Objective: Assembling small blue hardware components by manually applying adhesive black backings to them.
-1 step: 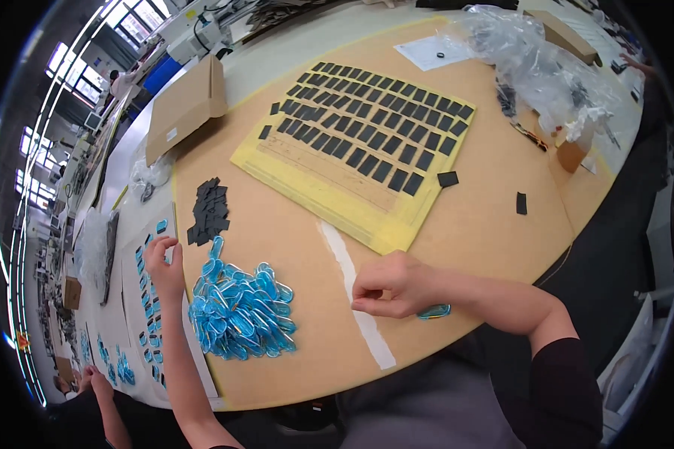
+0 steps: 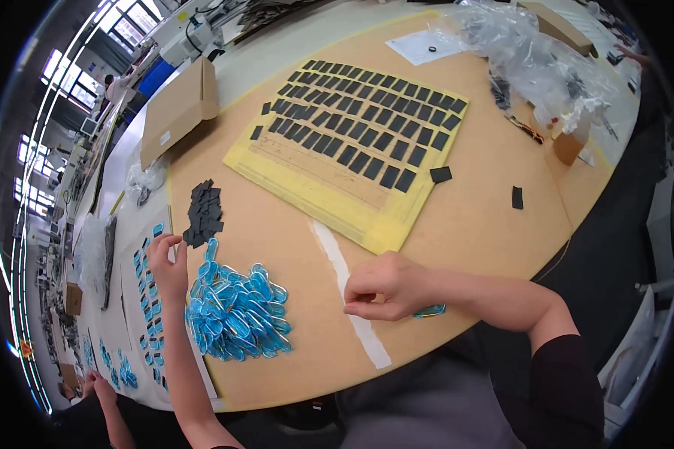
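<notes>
My left hand (image 2: 168, 262) reaches out to the left, fingertips at the edge of a white sheet (image 2: 178, 258) lined with blue tags (image 2: 144, 295). It sits between a small pile of black rectangular pieces (image 2: 204, 213) and a heap of blue oval tags (image 2: 236, 314). Whether it pinches anything is unclear. My right hand (image 2: 382, 288) rests on the brown table with fingers curled together over a white tape strip (image 2: 337, 262). One blue tag (image 2: 429, 310) lies under that wrist. Beyond lies a yellow board (image 2: 307, 183) with rows of black rectangles (image 2: 367, 120).
Two loose black pieces (image 2: 441, 174) (image 2: 517, 197) lie right of the board. A flat cardboard box (image 2: 176, 112) is at the far left, crumpled clear plastic bags (image 2: 532, 60) at the far right. Another person's hand (image 2: 97, 385) works at the lower left.
</notes>
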`<state>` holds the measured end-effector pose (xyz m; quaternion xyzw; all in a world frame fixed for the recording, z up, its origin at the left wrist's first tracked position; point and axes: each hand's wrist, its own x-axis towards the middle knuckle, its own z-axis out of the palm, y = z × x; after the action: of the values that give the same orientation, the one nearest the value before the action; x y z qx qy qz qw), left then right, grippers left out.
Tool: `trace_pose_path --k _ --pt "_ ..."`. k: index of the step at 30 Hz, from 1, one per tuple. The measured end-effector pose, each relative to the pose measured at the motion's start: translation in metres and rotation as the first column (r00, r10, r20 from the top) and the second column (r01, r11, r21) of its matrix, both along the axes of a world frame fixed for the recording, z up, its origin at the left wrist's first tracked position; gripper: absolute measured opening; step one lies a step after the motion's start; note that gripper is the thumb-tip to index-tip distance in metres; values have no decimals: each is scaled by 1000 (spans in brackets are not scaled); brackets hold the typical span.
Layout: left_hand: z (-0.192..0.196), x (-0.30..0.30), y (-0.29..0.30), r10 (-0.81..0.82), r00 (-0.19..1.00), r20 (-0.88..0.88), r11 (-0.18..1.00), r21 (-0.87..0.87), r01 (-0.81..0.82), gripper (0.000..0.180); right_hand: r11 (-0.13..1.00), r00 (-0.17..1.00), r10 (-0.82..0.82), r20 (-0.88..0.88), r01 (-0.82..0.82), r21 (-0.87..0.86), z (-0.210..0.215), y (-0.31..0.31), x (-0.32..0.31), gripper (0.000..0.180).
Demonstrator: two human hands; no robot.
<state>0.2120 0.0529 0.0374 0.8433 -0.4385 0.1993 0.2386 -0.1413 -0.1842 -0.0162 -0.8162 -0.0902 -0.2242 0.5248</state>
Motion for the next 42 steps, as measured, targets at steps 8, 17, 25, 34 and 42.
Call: trace_pose_path --k 8,17,25,34,42 --pt "6 -70 -93 -214 973 -91 899 371 233 9 993 980 -7 199 30 -113 15 -16 -9 13" --pt "8 -90 -68 129 851 -508 804 556 211 20 986 947 -52 316 98 -132 18 -16 -14 14" --pt "-15 -98 -64 -66 864 -499 811 478 338 17 971 936 -113 333 175 -160 5 -22 -21 17" --pt "25 -220 -87 -372 472 -799 880 -143 452 8 922 989 -149 -7 142 360 21 -22 -29 23" --pt "-15 -242 -87 -532 344 -774 842 -441 311 9 943 992 104 -74 -75 324 11 -20 -15 17"
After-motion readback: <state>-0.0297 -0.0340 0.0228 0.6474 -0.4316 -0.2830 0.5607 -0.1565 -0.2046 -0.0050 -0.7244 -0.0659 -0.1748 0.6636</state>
